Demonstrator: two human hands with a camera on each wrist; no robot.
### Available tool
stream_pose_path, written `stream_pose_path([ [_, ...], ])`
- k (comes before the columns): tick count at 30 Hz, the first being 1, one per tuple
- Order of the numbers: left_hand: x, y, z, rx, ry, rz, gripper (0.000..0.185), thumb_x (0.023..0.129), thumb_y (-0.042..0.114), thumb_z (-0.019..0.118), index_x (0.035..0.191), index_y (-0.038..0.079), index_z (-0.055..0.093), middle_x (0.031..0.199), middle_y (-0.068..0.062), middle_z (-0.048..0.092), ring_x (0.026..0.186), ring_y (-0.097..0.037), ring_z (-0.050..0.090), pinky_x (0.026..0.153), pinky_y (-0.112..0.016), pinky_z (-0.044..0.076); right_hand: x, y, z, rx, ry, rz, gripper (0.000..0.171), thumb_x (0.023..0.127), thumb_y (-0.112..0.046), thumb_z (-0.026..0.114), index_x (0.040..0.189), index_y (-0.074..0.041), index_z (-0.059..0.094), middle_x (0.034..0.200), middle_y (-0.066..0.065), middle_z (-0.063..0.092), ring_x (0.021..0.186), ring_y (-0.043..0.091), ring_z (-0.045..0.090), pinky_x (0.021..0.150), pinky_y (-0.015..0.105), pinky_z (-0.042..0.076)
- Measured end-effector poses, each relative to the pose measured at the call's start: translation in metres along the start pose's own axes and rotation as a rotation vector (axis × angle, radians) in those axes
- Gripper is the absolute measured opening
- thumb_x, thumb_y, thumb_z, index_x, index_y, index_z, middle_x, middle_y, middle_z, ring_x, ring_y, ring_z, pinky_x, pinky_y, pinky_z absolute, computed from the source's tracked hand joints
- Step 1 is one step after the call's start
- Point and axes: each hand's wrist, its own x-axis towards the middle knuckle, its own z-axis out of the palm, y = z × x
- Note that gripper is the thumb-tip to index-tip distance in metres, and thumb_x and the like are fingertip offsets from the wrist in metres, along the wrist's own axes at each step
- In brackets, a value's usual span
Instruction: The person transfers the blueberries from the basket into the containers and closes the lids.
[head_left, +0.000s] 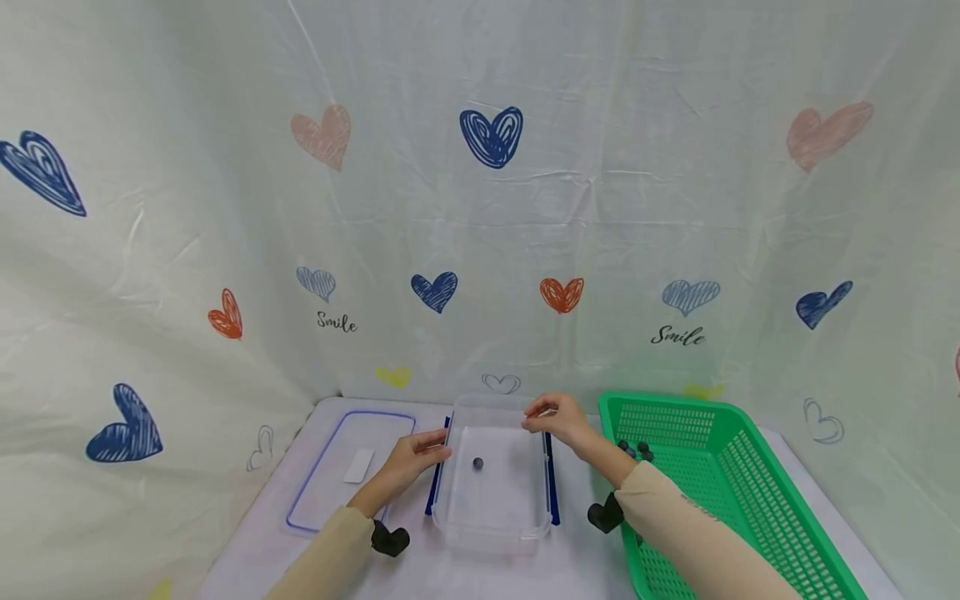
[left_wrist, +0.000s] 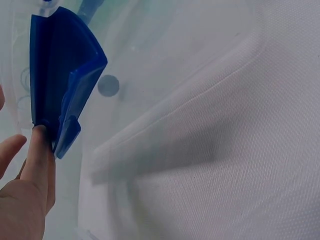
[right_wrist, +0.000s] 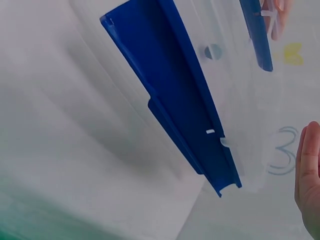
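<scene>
Box (head_left: 502, 504), clear, centre; one dark ball (head_left: 477, 463) inside, left of middle. Left hand (head_left: 408, 460): ungripped, straight fingers touching left clasp (left_wrist: 47, 60). Right hand (head_left: 557, 418): released, at far right corner. Basket (head_left: 697, 475), right: more balls (head_left: 646, 452).

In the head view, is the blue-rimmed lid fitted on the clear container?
No, the blue-rimmed lid lies apart, to the left of the clear container, whose top is open.

Black script reads "Smile" twice on a white backdrop (head_left: 510, 225), the left "Smile" (head_left: 337, 322) and the right "Smile" (head_left: 678, 336) matching; dark marks on the right sleeve (head_left: 701, 537), possibly lettering, are too small to read.
</scene>
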Motion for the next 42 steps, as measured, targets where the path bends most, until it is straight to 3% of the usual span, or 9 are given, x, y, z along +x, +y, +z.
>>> stream_pose_path([
  [9, 0.004, 0.003, -0.002, -0.003, 0.003, 0.013, 0.058, 0.094, 0.026, 0.072, 0.139, -0.005, 0.053, 0.139, -0.023, 0.055, 0.127, -0.037, 0.053, 0.106, -0.047, 0.045, 0.000, -0.011, -0.020, 0.030, 0.018, 0.004, 0.013, 0.087, -0.005, 0.076, 0.097, 0.001, 0.071, 0.096, 0.009, 0.069, 0.083, 0.022, 0.067, 0.092, 0.052, 0.053],
  [18, 0.006, 0.003, -0.003, 0.000, 0.000, 0.011, 0.052, 0.097, 0.019, 0.068, 0.140, -0.005, 0.053, 0.141, -0.024, 0.053, 0.129, -0.038, 0.051, 0.106, -0.047, 0.045, -0.007, -0.021, -0.042, 0.071, 0.006, 0.021, 0.018, 0.089, -0.008, 0.075, 0.104, 0.001, 0.070, 0.100, 0.011, 0.070, 0.088, 0.025, 0.069, 0.094, 0.048, 0.053],
  [28, 0.007, 0.002, -0.002, -0.005, -0.003, 0.013, 0.055, 0.096, 0.023, 0.069, 0.140, -0.004, 0.053, 0.141, -0.024, 0.053, 0.129, -0.038, 0.051, 0.107, -0.049, 0.044, -0.015, -0.017, -0.070, 0.066, 0.037, 0.005, 0.021, 0.090, -0.012, 0.076, 0.106, 0.000, 0.069, 0.108, 0.014, 0.068, 0.093, 0.025, 0.068, 0.091, 0.043, 0.055],
  [37, 0.003, -0.001, 0.000, -0.001, 0.007, 0.003, 0.053, 0.098, 0.020, 0.067, 0.141, -0.004, 0.051, 0.139, -0.022, 0.056, 0.127, -0.036, 0.054, 0.106, -0.048, 0.045, -0.031, -0.007, -0.096, 0.021, 0.091, 0.045, 0.024, 0.091, -0.015, 0.075, 0.108, 0.000, 0.068, 0.116, 0.019, 0.064, 0.093, 0.022, 0.068, 0.100, 0.057, 0.046],
  [42, 0.003, -0.001, 0.000, -0.010, 0.005, 0.002, 0.052, 0.097, 0.019, 0.067, 0.141, -0.004, 0.052, 0.140, -0.022, 0.055, 0.128, -0.036, 0.053, 0.106, -0.047, 0.046, -0.046, -0.007, -0.109, 0.018, 0.081, 0.050, 0.032, 0.092, -0.018, 0.074, 0.113, 0.005, 0.066, 0.125, 0.023, 0.061, 0.099, 0.021, 0.065, 0.102, 0.056, 0.045],
])
